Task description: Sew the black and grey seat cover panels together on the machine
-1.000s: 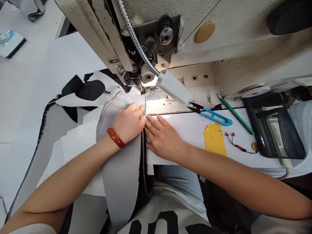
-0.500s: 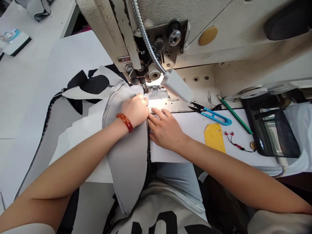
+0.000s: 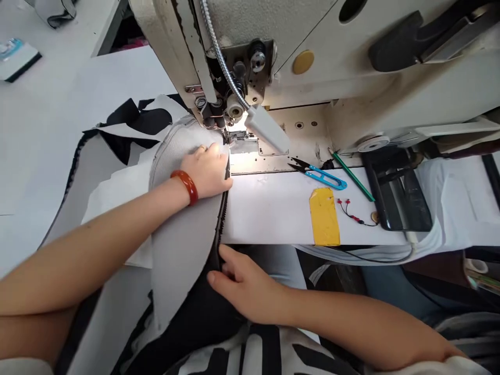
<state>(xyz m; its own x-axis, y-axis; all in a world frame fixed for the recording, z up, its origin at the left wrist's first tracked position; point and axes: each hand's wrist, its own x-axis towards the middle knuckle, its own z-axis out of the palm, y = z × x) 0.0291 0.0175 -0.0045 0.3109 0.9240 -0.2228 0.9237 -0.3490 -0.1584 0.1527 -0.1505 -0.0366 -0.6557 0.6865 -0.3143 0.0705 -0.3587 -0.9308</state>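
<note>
A grey mesh fabric piece (image 3: 183, 245) with a black zipper-like edge (image 3: 222, 219) runs from my lap up under the sewing machine's presser foot (image 3: 225, 136). My left hand (image 3: 207, 169), with a red bangle on the wrist, lies fingers-down on the grey fabric just left of the needle and presses it flat. My right hand (image 3: 244, 284) is low, below the table edge, with its fingers curled on the black edge of the fabric over my lap. Black and white fabric (image 3: 128, 122) lies behind the grey piece.
The sewing machine head (image 3: 242, 57) with its lamp (image 3: 265, 130) stands over the work. Blue thread snips (image 3: 320, 176), a green pencil (image 3: 351, 176), a yellow tag (image 3: 324, 216), a red-beaded cord (image 3: 353, 216) and a black tray (image 3: 396, 190) lie to the right on the white table (image 3: 273, 208).
My right hand left the table beside the needle and dropped to the fabric's black edge over my lap. My left hand stayed on the grey fabric near the foot.
</note>
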